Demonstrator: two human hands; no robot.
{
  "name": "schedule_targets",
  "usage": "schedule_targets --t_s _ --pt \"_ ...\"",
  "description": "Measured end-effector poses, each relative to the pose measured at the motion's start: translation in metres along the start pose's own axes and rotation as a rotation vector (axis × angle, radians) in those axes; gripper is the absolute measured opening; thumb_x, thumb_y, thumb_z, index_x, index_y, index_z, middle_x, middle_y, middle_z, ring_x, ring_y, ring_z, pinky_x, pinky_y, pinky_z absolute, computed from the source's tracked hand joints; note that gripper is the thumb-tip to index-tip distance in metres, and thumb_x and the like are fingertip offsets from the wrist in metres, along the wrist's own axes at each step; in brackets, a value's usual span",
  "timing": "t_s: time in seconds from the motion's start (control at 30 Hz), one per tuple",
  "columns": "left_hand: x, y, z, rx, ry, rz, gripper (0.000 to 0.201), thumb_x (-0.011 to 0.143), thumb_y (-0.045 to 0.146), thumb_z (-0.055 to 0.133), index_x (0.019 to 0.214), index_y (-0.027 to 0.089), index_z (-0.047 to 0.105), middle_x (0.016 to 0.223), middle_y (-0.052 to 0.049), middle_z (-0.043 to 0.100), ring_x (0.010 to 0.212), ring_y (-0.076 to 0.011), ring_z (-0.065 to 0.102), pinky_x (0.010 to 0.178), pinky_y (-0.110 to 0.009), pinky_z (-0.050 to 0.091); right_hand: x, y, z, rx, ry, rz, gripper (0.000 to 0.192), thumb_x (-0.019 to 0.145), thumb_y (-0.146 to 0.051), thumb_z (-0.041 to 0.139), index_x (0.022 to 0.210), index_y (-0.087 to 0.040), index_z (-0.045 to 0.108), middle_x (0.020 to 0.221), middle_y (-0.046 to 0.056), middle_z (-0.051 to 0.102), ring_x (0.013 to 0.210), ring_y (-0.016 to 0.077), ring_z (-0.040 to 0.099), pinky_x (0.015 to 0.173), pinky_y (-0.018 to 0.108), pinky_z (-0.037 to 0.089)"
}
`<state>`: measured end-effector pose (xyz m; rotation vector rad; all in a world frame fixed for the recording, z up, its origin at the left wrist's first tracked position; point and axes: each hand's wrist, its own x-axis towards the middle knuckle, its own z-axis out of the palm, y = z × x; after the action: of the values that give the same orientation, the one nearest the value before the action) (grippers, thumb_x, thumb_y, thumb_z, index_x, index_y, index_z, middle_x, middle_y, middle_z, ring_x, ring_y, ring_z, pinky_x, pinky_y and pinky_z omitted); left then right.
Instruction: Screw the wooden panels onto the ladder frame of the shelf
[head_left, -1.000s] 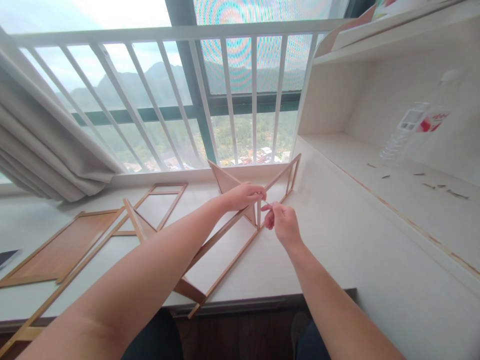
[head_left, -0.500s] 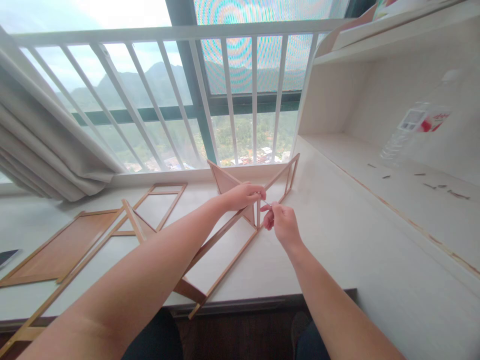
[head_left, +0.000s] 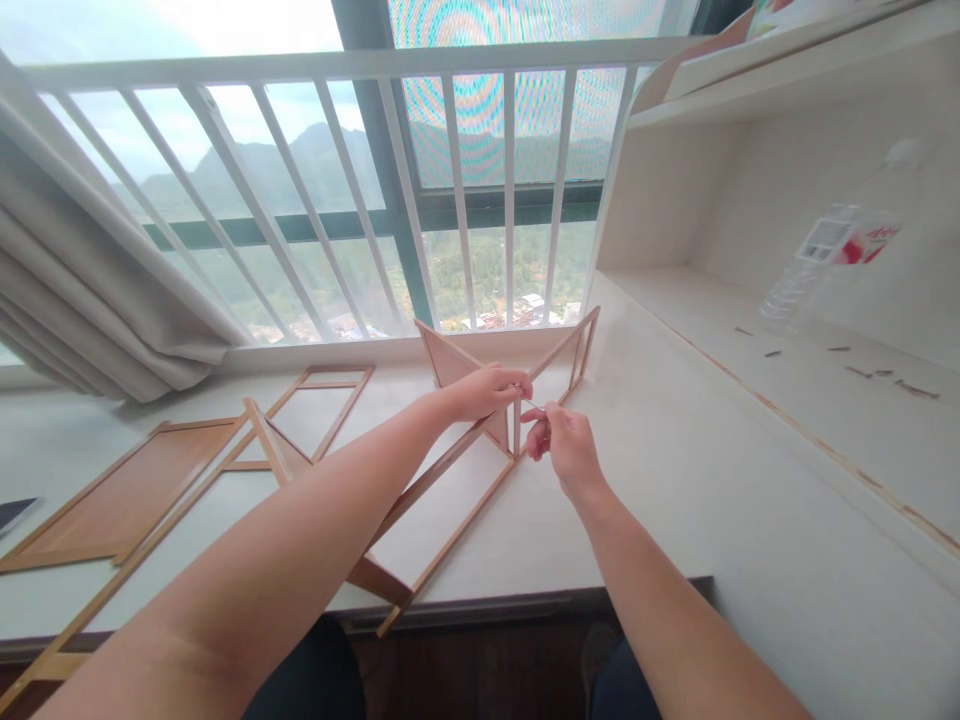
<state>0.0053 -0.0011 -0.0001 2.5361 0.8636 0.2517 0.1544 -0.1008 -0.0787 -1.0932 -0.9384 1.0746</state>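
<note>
Dark device: a flat item at the far left, cut by the picture's edge.
Curtain: a grey curtain hangs bunched at the left, above the ledge.
Panel: a flat wooden panel lies on the ledge, right of the device.
Loose frame: a second wooden frame adjoins the panel; the left forearm crosses in front and hides part of it.
Railing: a white railing bounds the ledge at the rear.
Cabinet: a white cabinet limits the right side; its shelf carries a clear bottle and small dark pieces.
Wooden frame: the work frame stands on the ledge, under the left hand and just left of the right hand.
Left hand: the left hand grips the upper bar near a joint.
Right hand: the right hand pinches a thin metal rod, its tip directed at that joint; tip contact cannot be determined.
Front edge: the frame's near end projects past the ledge's dark front edge.
Side room: white ledge surface extends between the right hand and the cabinet.
</note>
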Motion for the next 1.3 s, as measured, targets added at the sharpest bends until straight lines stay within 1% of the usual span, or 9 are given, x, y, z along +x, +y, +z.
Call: schedule_targets --t_s 0.23,0.4,0.6,0.73,1.03,1.3 --pt "-0.0008 0.0017 -0.0007 -0.002 0.001 -0.009 0.033 0.092 0.028 0.040 0.105 0.023 0.070 0.103 -0.004 0.069 0.115 -0.0229 0.055 0.106 -0.038 0.044 -0.0010 -0.0034 0.0006 0.059 -0.006 0.055 0.048 0.088 -0.054 0.053 0.075 -0.012 0.073 0.044 0.003 0.058 0.040 0.0136 0.050 0.041 0.025 0.039" --pt "0.0005 -0.0021 0.0006 -0.004 0.007 0.000 0.032 0.093 0.028 0.041 0.105 0.023 0.070 0.102 -0.004 0.068 0.114 -0.0225 0.056 0.106 -0.039 0.044 -0.0016 -0.0051 0.0011 0.081 -0.010 0.061 0.046 0.087 -0.053 0.054 0.074 -0.013 0.072 0.044 0.003 0.058 0.039 0.0136 0.050 0.041 0.025 0.039" --pt "0.0018 -0.0054 0.0021 0.002 0.019 0.030 0.031 0.093 0.028 0.041 0.102 0.023 0.070 0.098 -0.004 0.068 0.113 -0.0229 0.057 0.106 -0.039 0.044 -0.0007 -0.0041 0.0010 0.120 -0.022 0.084 0.044 0.086 -0.050 0.052 0.074 -0.012 0.072 0.044 0.003 0.058 0.039 0.0135 0.049 0.041 0.025 0.038" --pt "0.0013 -0.0043 0.0018 -0.003 0.016 0.025 0.030 0.093 0.027 0.041 0.100 0.022 0.069 0.098 -0.004 0.068 0.113 -0.0233 0.056 0.104 -0.039 0.044 -0.0010 -0.0067 0.0009 0.156 -0.035 0.108 0.043 0.086 -0.049 0.053 0.074 -0.012 0.071 0.043 0.003 0.058 0.039 0.0133 0.049 0.041 0.025 0.037" --pt "0.0020 -0.0078 0.0031 0.000 0.018 0.033 0.030 0.093 0.028 0.041 0.100 0.023 0.069 0.099 -0.004 0.068 0.113 -0.0230 0.056 0.105 -0.039 0.044 -0.0017 -0.0068 0.0007 0.221 -0.043 0.159 0.039 0.085 -0.044 0.052 0.075 -0.012 0.071 0.043 0.002 0.057 0.037 0.0126 0.047 0.041 0.024 0.035" --pt "0.0009 -0.0052 0.0016 0.004 0.010 0.020 0.031 0.093 0.028 0.040 0.102 0.022 0.070 0.098 -0.004 0.068 0.112 -0.0230 0.056 0.105 -0.039 0.044 -0.0027 -0.0094 0.0015 0.264 -0.039 0.189 0.037 0.083 -0.042 0.051 0.074 -0.012 0.071 0.041 0.002 0.056 0.036 0.0122 0.046 0.041 0.024 0.033"
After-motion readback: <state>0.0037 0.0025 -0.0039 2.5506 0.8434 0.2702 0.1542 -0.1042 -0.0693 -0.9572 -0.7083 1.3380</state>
